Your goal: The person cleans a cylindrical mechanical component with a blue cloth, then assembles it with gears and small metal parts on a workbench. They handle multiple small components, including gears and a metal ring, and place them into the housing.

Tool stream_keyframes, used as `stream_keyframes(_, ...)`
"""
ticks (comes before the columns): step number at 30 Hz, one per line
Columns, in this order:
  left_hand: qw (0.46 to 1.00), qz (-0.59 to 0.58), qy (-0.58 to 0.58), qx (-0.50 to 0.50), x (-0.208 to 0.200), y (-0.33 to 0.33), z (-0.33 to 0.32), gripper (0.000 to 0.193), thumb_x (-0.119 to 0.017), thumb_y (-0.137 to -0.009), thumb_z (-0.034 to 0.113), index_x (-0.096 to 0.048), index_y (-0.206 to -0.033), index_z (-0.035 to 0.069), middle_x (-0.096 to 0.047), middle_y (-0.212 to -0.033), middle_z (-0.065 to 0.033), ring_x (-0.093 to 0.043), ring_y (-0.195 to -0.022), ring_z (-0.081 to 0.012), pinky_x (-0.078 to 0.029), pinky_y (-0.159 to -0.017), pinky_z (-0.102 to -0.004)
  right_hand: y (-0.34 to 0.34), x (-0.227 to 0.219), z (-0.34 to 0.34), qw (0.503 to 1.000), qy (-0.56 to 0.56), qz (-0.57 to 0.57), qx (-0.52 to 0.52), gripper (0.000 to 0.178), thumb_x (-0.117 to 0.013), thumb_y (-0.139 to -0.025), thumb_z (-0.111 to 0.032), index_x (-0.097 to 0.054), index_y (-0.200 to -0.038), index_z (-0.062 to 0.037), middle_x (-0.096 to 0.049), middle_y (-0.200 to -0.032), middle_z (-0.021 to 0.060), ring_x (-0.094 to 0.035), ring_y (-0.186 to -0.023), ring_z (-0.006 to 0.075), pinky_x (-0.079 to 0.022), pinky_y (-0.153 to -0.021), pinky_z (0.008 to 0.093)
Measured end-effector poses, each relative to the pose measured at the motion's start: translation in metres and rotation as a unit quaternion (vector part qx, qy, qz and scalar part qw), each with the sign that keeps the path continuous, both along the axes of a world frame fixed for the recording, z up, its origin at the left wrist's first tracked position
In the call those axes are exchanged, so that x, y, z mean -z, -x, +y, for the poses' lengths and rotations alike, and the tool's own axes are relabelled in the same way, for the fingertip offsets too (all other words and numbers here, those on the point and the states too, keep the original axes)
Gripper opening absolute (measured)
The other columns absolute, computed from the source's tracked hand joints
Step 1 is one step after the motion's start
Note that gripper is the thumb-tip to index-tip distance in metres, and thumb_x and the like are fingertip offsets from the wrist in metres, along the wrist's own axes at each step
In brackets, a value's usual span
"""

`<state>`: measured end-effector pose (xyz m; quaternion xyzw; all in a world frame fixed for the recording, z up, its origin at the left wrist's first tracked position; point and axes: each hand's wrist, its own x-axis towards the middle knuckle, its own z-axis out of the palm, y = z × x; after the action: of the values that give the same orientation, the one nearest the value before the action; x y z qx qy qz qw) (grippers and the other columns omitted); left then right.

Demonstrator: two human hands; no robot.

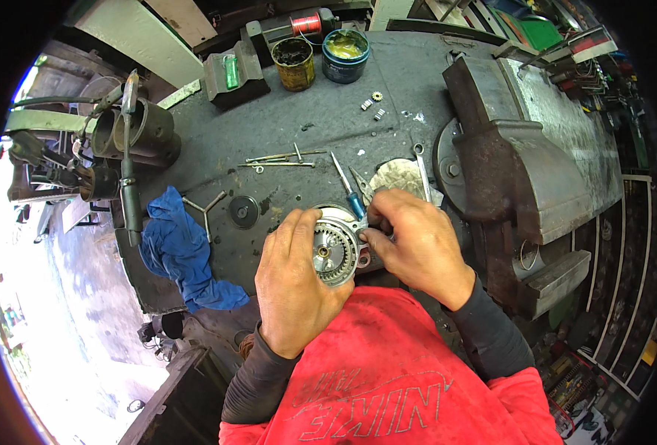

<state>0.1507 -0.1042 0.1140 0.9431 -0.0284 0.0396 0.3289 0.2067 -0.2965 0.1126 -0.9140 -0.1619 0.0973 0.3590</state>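
My left hand (290, 285) wraps round the left side of a round metal gear housing (334, 256) with a toothed ring inside. Thumb and fingers of my right hand (421, 241) are pinched at the housing's right edge; whether they hold a small part there is hidden. Just beyond the housing lies a screwdriver (354, 202) with a blue handle. Beside it are pliers (361, 180), a stained cream cloth (403, 176) and a combination wrench (422, 169). Farther left, several long bolts (280, 161) lie on the bench, with a dark round disc (244, 212) nearer me.
A large bench vise (514, 163) stands at the right. A blue rag (176, 245) and a three-armed wrench (208, 213) lie left. Two grease tins, yellow (299, 78) and blue (343, 72), stand at the back. Small gear pieces (377, 96) lie near them. Metal cylinders (150, 133) stand far left.
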Motion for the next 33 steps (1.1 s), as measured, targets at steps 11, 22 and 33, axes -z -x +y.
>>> stream_keyframes(11, 0.999, 0.015, -0.042, 0.001, -0.011, 0.0, -0.009, 0.083, -0.094, -0.058, 0.012, -0.061, -0.134, 0.002, -0.066, -0.131, -0.0192, -0.062, -0.12, -0.0397, -0.052, -0.104, -0.0465, 0.008, 0.016, -0.023, 0.981, -0.177, 0.075, 0.022, 0.022, -0.082, -0.084, -0.006, -0.069, -0.101, -0.0024, -0.061, -0.092, 0.0113, -0.065, -0.081, 0.0333, -0.051, -0.071, 0.0448)
stream_keyframes(22, 0.991, 0.078, -0.104, -0.035, -0.022, 0.0, -0.021, 0.084, -0.097, -0.061, 0.015, -0.063, -0.136, 0.004, -0.062, -0.123, -0.017, -0.062, -0.111, -0.037, -0.052, -0.095, -0.0458, 0.013, 0.035, -0.044, 0.985, -0.165, 0.028, -0.045, 0.073, -0.088, -0.08, -0.013, -0.061, -0.148, -0.0058, -0.06, -0.14, 0.0141, -0.06, -0.123, 0.0366, -0.05, -0.106, 0.0459)
stream_keyframes(33, 0.985, 0.113, -0.12, -0.053, -0.023, -0.008, -0.026, 0.081, -0.101, -0.057, 0.017, -0.068, -0.129, 0.003, -0.066, -0.119, -0.0169, -0.066, -0.108, -0.0347, -0.054, -0.094, -0.0439, 0.002, 0.044, -0.045, 0.977, -0.202, 0.039, -0.059, 0.068, -0.089, -0.078, -0.009, -0.065, -0.141, -0.0034, -0.063, -0.135, 0.0161, -0.065, -0.115, 0.0364, -0.054, -0.099, 0.0441)
